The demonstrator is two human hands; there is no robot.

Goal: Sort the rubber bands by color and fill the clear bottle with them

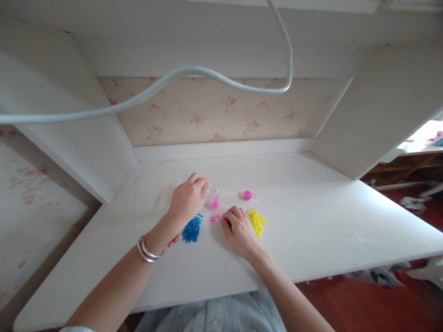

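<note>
A small clear jar (213, 190) stands upright on the white table, with pink pieces (214, 204) at its bottom. My left hand (188, 198), fingers bent and closed, grips the jar's left side near the top; its fingertips are partly hidden. Just in front of the jar lie a few loose pink loops (215, 218). My right hand (239, 230) rests on the table beside them with curled fingers, and what is under its fingertips is too small to make out. Touching distance from that hand is a heap of yellow clips or loops (256, 223).
Below my left hand lies a blue heap of similar pieces (192, 229), and red ones (173, 240) show partly behind my wrist. A round pink lid with a small loop (247, 196) sits right of the jar. A white cable (194, 70) crosses overhead.
</note>
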